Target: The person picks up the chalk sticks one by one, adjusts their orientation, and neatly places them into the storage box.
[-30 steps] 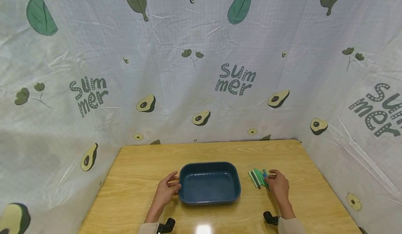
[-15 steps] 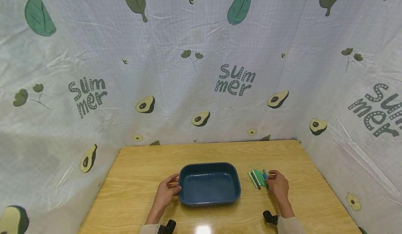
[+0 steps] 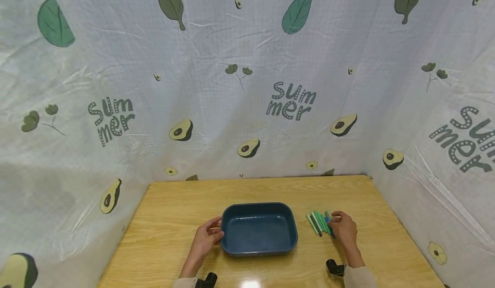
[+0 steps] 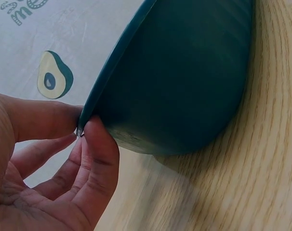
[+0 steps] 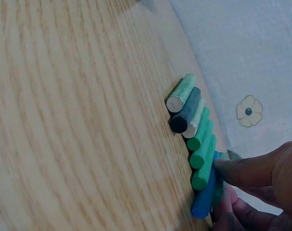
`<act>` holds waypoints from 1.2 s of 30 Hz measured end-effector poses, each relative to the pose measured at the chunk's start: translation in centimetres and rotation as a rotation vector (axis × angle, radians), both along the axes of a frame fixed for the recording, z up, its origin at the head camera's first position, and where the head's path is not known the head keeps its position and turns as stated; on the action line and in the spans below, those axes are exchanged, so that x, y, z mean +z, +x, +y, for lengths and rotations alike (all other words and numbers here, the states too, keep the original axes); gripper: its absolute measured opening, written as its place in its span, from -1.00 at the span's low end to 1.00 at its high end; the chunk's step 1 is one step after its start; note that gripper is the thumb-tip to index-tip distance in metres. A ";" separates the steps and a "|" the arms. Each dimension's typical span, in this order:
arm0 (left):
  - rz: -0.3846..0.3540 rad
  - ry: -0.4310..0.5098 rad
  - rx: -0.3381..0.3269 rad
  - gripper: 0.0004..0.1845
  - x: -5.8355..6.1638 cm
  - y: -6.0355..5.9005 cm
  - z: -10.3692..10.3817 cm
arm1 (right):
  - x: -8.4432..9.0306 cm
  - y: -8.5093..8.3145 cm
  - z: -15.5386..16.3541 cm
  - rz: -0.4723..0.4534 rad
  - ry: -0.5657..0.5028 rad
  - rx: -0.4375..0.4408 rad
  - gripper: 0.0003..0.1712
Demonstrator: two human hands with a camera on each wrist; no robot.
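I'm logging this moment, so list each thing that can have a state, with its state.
Tray: upright on the table, empty.
Sticks: lying side by side in a row.
Blue stick: lying near the row's end.
Left hand: pinching the tray's rim.
Right hand: thumb and fingers at the row's end, around the last sticks.
Printed sheet: hanging, wrinkled.

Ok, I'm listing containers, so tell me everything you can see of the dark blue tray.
The dark blue tray is rectangular, with rounded corners, walls and a thin rim. It looks smooth and slightly glossy, perhaps plastic. It sits upright, open side up, on the wood-grain table, long sides running left to right, with the sticks apart from it to the right. The left hand pinches its rim at the left end.
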State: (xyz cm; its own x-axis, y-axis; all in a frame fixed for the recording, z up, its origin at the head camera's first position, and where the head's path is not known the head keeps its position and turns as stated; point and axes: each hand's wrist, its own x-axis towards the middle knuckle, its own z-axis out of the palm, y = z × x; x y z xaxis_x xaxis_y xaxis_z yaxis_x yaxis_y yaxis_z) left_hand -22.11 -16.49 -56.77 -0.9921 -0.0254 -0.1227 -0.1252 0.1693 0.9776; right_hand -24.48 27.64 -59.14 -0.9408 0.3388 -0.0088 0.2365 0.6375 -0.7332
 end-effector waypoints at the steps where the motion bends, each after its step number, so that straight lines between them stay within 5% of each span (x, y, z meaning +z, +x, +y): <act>1: -0.001 -0.002 -0.002 -0.44 0.0 0.0 0.0 | -0.1 -0.1 0.0 0.001 0.007 -0.003 -0.60; 16: -0.012 0.003 -0.013 -0.44 -0.1 0.2 0.2 | 0.1 0.2 0.3 0.004 0.005 -0.030 -0.58; 27: 0.002 0.006 -0.009 -0.47 -0.1 0.0 0.1 | 1.7 0.4 0.5 -0.002 -0.123 -0.008 -0.55; 36: -0.003 -0.018 -0.012 -0.45 -0.1 -0.1 0.0 | 2.9 0.2 0.6 -0.024 -0.536 0.058 -0.41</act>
State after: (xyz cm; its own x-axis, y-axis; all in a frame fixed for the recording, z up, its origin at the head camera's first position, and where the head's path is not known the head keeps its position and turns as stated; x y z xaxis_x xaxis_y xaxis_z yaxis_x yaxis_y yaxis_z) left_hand -22.23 -16.44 -56.82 -0.9920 -0.0157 -0.1249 -0.1257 0.1881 0.9741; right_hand -24.28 28.23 -56.23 -0.9552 0.2286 -0.1880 0.2328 0.1884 -0.9541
